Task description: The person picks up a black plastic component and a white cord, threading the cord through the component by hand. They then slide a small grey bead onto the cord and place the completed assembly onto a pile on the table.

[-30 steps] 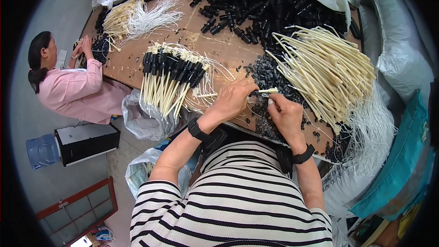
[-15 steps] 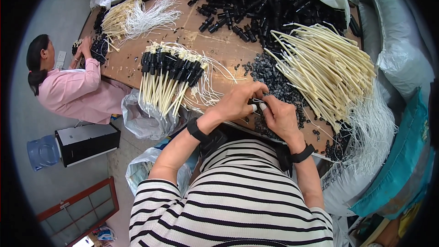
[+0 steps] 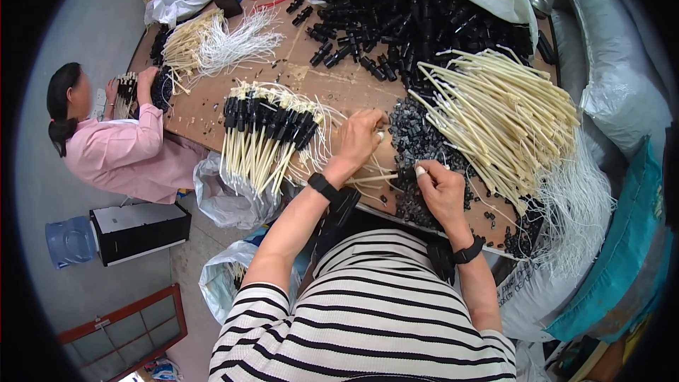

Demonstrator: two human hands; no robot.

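Sitting by small black plastic pieces [image 3: 411, 126] heaped near frame centre, likely for reach, left hand [image 3: 359, 140] and right hand [image 3: 444, 194] curl fingers, can't tell if pinching anything.

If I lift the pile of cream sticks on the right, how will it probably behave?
The cream sticks are probably fairly stiff, since they lie almost straight. They may slide apart, as they point at different angles. The white strings at their lower ends look floppy and may tangle, hanging in loose strands.
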